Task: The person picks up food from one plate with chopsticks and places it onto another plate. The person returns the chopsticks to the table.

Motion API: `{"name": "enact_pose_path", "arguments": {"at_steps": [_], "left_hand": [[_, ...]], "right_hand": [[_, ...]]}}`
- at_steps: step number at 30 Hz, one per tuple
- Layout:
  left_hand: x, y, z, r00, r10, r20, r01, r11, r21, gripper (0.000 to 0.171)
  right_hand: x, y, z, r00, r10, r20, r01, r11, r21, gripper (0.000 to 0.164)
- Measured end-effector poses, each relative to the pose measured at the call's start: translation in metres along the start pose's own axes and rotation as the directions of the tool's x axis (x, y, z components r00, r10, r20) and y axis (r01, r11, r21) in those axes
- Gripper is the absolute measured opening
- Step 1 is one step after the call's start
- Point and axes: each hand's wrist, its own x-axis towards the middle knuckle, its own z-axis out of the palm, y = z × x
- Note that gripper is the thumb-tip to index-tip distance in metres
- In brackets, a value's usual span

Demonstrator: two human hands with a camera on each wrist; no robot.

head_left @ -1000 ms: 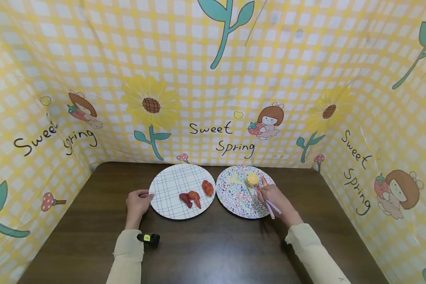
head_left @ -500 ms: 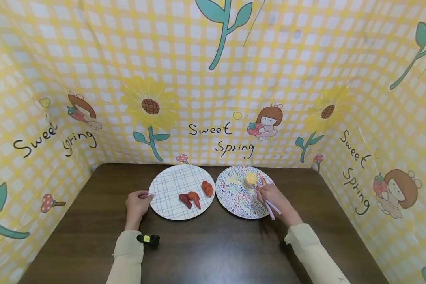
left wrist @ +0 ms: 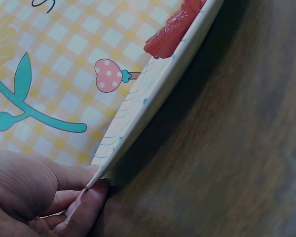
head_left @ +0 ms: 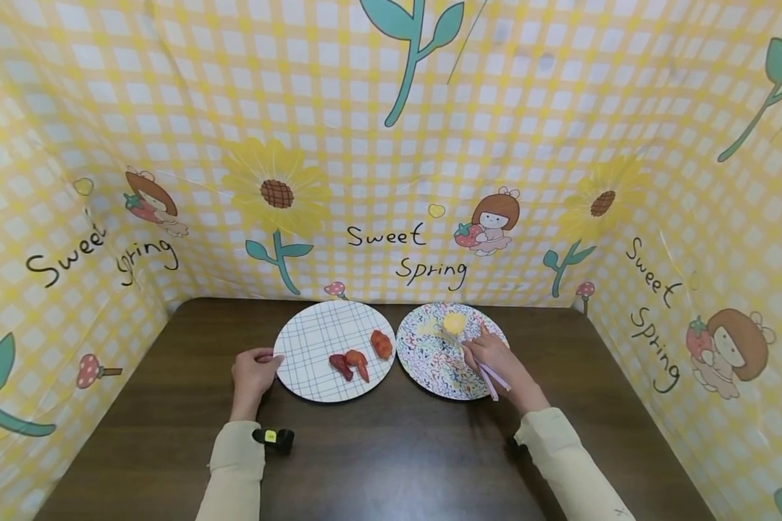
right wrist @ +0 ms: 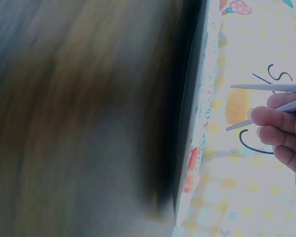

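Note:
My left hand point(head_left: 254, 376) pinches the left rim of a white plate with blue grid lines point(head_left: 313, 340), thumb above and fingers beneath, as the left wrist view shows. Lying on that plate are a dark red drumstick-like piece point(head_left: 341, 367), an orange-red wing-like piece point(head_left: 357, 365) and an orange-red lump point(head_left: 381, 344). In my right hand point(head_left: 492, 354) is a pair of pale lilac chopsticks point(head_left: 491, 380). A round yellow piece point(head_left: 454, 323) sits between their tips point(right wrist: 237, 106), over a multicoloured speckled plate point(head_left: 430, 369). From the right wrist view, the yellow piece appears raised above the plate.
Both plates stand side by side near the back of a dark brown table point(head_left: 391, 456). A pale yellow patch point(head_left: 428, 329) shows on the speckled plate; its kind is unclear. A yellow checked cloth point(head_left: 391, 166) walls in the back and sides.
My right hand has shifted slightly left, carrying the chopsticks and the yellow piece left across the speckled plate. My left hand and the red pieces have stayed put.

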Motion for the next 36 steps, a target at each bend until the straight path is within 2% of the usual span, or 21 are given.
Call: {"name": "enact_pose_path", "arguments": {"at_steps": [12, 19, 24, 29, 33, 35, 36], "left_hand": [[0.002, -0.001, 0.0, 1.0, -0.008, 0.012, 0.008, 1.0, 0.004, 0.036], [0.002, -0.001, 0.0, 1.0, -0.01, 0.009, 0.01, 1.0, 0.001, 0.035], [0.003, -0.001, 0.001, 1.0, -0.012, 0.008, 0.012, 1.0, -0.001, 0.036], [0.004, -0.002, 0.0, 1.0, -0.013, 0.011, 0.013, 1.0, 0.0, 0.036], [0.004, -0.002, 0.0, 1.0, -0.016, 0.014, 0.016, 1.0, -0.003, 0.036], [0.003, -0.002, 0.0, 1.0, -0.015, 0.017, 0.015, 1.0, -0.005, 0.036], [0.003, -0.003, 0.0, 1.0, -0.016, 0.019, 0.016, 1.0, -0.006, 0.036]], "right_hand": [[0.017, -0.014, -0.002, 1.0, 0.027, 0.014, -0.027, 0.999, 0.025, 0.014], [0.028, -0.023, -0.004, 0.995, 0.092, 0.036, -0.092, 0.996, 0.019, 0.018], [0.038, -0.025, -0.007, 0.996, 0.065, 0.059, -0.066, 0.998, 0.01, 0.019], [0.047, -0.029, -0.01, 0.993, 0.079, 0.083, -0.082, 0.996, 0.036, 0.021], [0.051, -0.036, -0.013, 0.984, 0.134, 0.119, -0.14, 0.989, 0.044, 0.022], [0.052, -0.041, -0.013, 0.971, 0.182, 0.155, -0.191, 0.981, 0.044, 0.021], [0.052, -0.044, -0.013, 0.958, 0.226, 0.178, -0.238, 0.97, 0.045, 0.021]]}}
